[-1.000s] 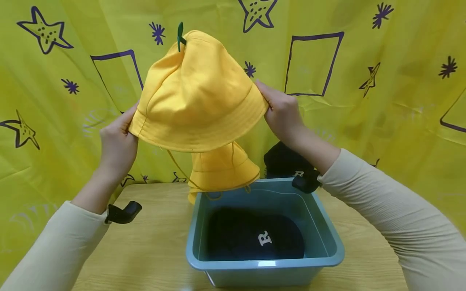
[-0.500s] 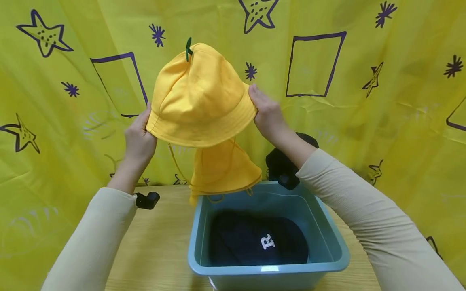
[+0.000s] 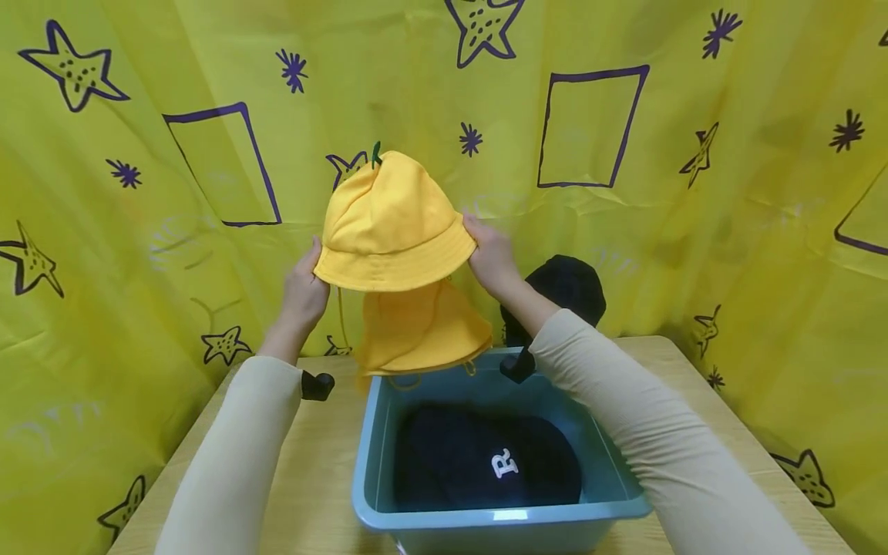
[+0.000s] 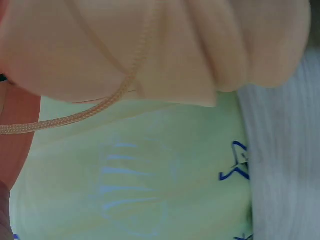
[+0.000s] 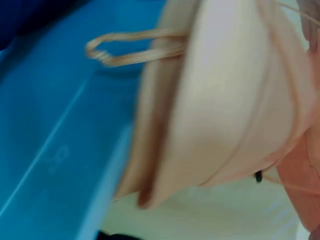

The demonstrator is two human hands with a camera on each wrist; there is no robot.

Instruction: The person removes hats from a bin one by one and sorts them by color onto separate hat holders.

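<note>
A yellow bucket hat (image 3: 391, 223) with a green leaf-like sprout on its crown is held up in the head view, crown upward. My left hand (image 3: 305, 289) grips the left side of its brim, and my right hand (image 3: 491, 254) pinches the right side. A thin cord hangs below the brim. Just underneath, partly covered by it, a stack of yellow hats (image 3: 423, 331) stands at the bin's back left corner. In the right wrist view a cord loop (image 5: 140, 47) sticks out from the stacked brims.
A blue-green plastic bin (image 3: 513, 515) stands on the wooden table (image 3: 312, 462), with dark caps (image 3: 451, 459) inside, one bearing a white R. Behind it, black caps (image 3: 569, 289) are stacked. A yellow curtain (image 3: 624, 231) with drawn stars hangs at the back.
Both hands have lowered the hat and moved it away from me, over the stack of yellow hats. It also shifted slightly right. The caps in the bin have not moved.
</note>
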